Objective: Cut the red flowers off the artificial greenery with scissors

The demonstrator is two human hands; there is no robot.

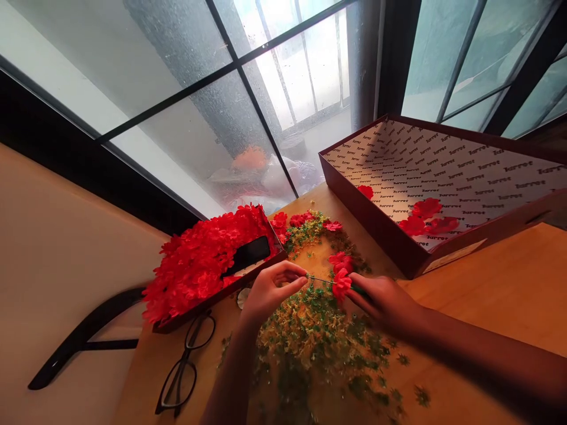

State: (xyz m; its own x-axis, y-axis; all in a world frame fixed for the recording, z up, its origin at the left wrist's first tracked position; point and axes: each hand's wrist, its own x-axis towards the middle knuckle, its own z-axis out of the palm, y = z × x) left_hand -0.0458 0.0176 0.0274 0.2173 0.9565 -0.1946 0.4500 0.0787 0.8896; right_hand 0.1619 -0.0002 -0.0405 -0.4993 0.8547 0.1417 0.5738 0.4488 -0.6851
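Observation:
My left hand (pixel 274 289) is closed in a pinch at the tip of a thin dark wire (pixel 322 280), where a small yellow-green floret piece (pixel 309 275) shows at the fingertips. The wire runs rightward into a red artificial flower (pixel 342 284). My right hand (pixel 385 301) is closed around the green part (pixel 359 290) behind that bloom. Whether this is a stem or a handle is hidden by the fingers. A second red bloom (pixel 340 260) sits just beyond it. Below both hands spreads a pile of small green and yellow plastic florets (pixel 310 330) on the wooden table (pixel 496 307).
To the left, a box heaped with red artificial petals (pixel 195 265) has a black phone (pixel 251 254) lying on top. Eyeglasses (pixel 179 378) rest nearer the table's edge. A large maroon box (pixel 367 218) with several red blooms (pixel 427 208) stands at the right, by the windows.

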